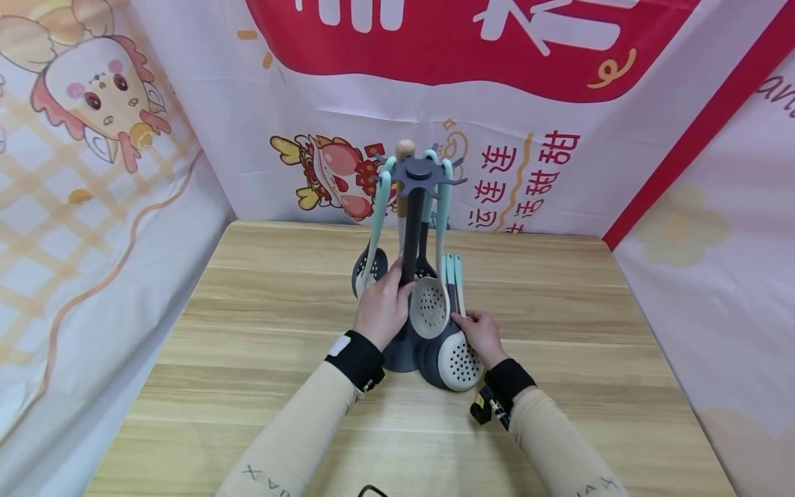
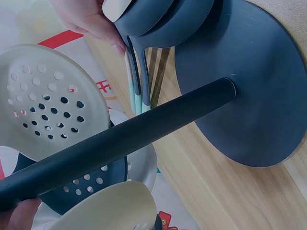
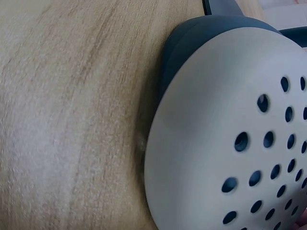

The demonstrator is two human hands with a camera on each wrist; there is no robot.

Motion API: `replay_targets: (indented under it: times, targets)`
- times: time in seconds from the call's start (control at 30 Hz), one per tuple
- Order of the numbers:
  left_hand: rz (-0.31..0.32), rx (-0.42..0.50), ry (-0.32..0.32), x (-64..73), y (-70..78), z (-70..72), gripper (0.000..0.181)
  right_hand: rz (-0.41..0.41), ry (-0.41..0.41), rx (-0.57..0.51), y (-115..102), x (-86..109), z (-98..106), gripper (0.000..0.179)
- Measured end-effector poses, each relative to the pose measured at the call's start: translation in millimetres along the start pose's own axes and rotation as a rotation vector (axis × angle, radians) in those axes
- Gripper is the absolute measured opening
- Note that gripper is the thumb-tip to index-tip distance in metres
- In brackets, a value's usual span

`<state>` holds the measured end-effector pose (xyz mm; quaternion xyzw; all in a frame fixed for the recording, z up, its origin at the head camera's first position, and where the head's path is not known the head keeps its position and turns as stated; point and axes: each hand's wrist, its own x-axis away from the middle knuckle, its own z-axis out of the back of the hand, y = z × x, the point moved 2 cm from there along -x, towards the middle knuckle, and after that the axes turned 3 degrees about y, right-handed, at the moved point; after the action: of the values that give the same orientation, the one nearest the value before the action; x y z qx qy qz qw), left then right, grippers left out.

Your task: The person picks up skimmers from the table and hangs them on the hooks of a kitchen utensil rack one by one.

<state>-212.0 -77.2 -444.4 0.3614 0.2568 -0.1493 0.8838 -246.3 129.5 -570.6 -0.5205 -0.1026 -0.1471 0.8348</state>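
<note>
My left hand (image 1: 381, 307) grips the dark pole (image 1: 413, 228) of a utensil stand, whose round base (image 2: 249, 72) rests on the table. From its top hang utensils with mint handles, among them a pale slotted spoon (image 1: 430, 308) and a dark slotted one (image 1: 377, 266). Right of the base, my right hand (image 1: 483, 338) pinches the necks of a nested stack: a pale skimmer (image 3: 201, 129) in front, dark ladle-like heads (image 2: 148, 17) behind. Their mint handles (image 1: 451, 269) point up and the heads are low, close over the table.
A wood-grain table (image 1: 248, 345) spreads around the stand. Printed cloth (image 1: 348, 103) hangs behind it and along both sides. A wooden-ended handle (image 1: 405, 148) stands out at the stand's top. A thin black loop (image 1: 373, 490) shows at the near edge.
</note>
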Motion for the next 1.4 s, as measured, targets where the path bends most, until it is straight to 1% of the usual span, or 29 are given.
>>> replay_targets:
  times: [0.23,0.4,0.5,0.6,0.73,0.93,1.13,1.4]
  targets:
    - [0.001,-0.005,-0.002,-0.3,0.7,0.7,0.027,0.009,0.012,0.022,-1,-1.7,0,0.041]
    - [0.024,0.001,-0.018,-0.5,2.2,0.4,0.028,0.016,0.008,0.046,-2,-3.0,2,0.041]
    - [0.031,0.004,-0.028,-0.8,3.1,0.1,0.030,0.026,0.016,0.093,-3,-5.7,3,0.039]
    - [0.031,0.003,-0.028,-0.9,3.9,-0.1,0.031,0.033,0.025,0.166,-5,-8.3,4,0.038]
    - [0.032,-0.013,-0.023,-0.4,3.8,0.4,0.030,0.032,0.007,0.251,-8,-9.7,4,0.038]
    - [0.032,-0.015,-0.020,0.3,2.1,1.0,0.031,0.032,-0.019,0.316,-12,-10.1,3,0.038]
    - [0.023,-0.012,-0.017,0.5,0.5,-0.6,0.030,0.057,-0.016,0.339,-12,-9.6,6,0.036]
    - [0.021,-0.006,-0.020,0.5,-0.3,0.0,0.030,0.084,-0.018,0.305,-11,-9.6,13,0.036]
